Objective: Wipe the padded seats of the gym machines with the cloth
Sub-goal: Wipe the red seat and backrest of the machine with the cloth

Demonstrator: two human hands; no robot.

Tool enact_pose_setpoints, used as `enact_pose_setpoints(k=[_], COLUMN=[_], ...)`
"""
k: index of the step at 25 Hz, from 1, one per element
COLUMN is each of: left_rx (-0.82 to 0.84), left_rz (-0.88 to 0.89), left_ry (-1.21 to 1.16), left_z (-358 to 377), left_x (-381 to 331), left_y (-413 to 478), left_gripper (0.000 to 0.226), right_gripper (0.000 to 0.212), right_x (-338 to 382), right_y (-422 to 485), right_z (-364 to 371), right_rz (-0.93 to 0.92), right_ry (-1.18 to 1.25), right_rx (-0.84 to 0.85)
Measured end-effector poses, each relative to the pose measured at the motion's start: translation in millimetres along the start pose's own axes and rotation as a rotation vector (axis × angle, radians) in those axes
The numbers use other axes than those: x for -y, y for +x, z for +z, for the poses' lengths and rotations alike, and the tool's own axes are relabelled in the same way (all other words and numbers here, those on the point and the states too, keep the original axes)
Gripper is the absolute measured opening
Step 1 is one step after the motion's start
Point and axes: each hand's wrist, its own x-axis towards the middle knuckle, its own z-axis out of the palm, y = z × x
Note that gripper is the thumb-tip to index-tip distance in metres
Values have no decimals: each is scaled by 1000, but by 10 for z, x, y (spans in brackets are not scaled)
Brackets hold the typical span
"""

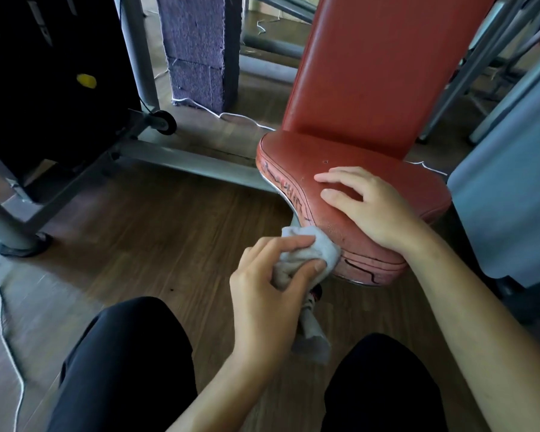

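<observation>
A red padded seat (296, 157) with cracked, worn side edges stands low in the middle of the view, with a red backrest (374, 67) rising behind it. My left hand (272, 285) grips a crumpled white cloth (318, 249) and holds it against the seat's near side edge. My right hand (371, 207) rests on top of the seat, fingers spread and lightly bent, holding nothing.
A black weight stack (44, 76) in a grey metal frame (175, 160) stands at the left. A purple block pillar (197, 51) is behind. Grey machine parts (508, 182) crowd the right. White cord (3, 307) trails over the wooden floor. My knees in black trousers (128, 363) are below.
</observation>
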Motion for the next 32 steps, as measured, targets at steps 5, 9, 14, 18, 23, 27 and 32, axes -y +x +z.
enact_pose_setpoints(k=[5,9,14,18,23,27,32], left_rx=[-40,-32,-56,-20,-37,-16,-29], left_rz=[-23,10,-18,47,-65,-9,10], left_ry=[28,4,81,89,119,78,165], left_z=[22,41,48,20,64,57,107], left_x=[121,-50,106,-91,165,110,226], left_y=[231,28,339,12,697,389,837], left_gripper=[30,29,22,26,23,22,21], right_gripper=[51,35,31,37,40,39,42], right_x=[5,29,53,81,121,98,110], right_y=[-4,-22,-22,-20,-32,-2,7], right_z=[-5,-25,-27,-23,-15,2,-2], right_rz=[19,16,26,129,196,184,165], right_ry=[28,3,-22,-61,-118,-123,-150], right_rx=[-11,-3,-7,-33,-46,-65,-30])
